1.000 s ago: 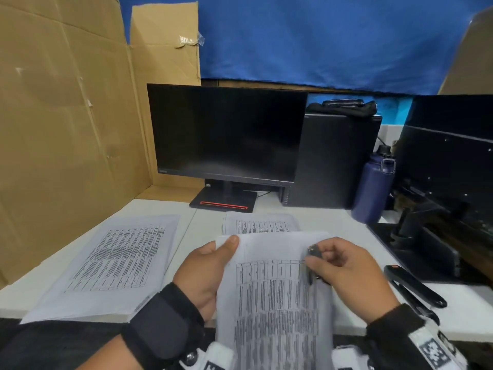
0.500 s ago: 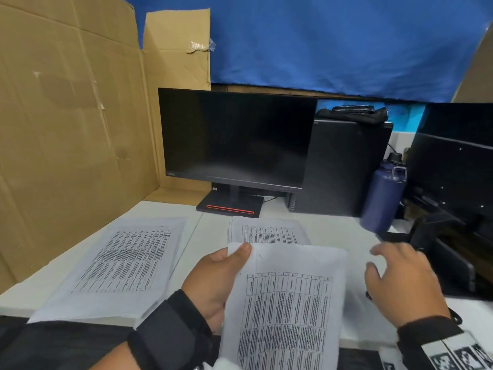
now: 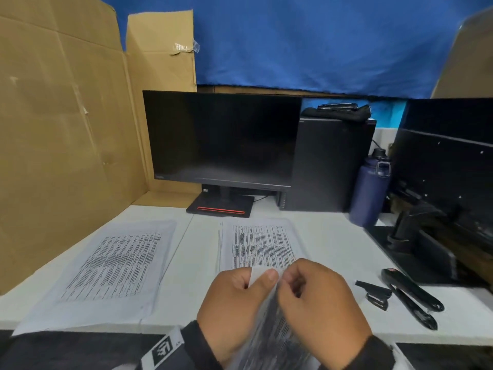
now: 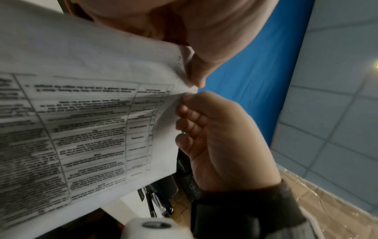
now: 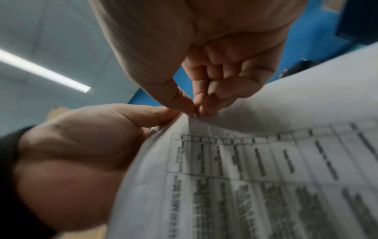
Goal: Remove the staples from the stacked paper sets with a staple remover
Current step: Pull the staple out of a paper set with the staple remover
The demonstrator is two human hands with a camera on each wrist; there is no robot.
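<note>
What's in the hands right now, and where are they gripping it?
Both the left hand and right hand pinch the top corner of the white printed paper set; the black staple remover lies unheld.

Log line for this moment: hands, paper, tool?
left hand: grips paper set corner | right hand: pinches same corner | staple remover: on desk, untouched

Left hand (image 3: 234, 303) and right hand (image 3: 317, 300) raised side by side, fingers curled, each pinching the same top corner of a paper set (image 3: 269, 335) between thumb and fingertips.
</note>
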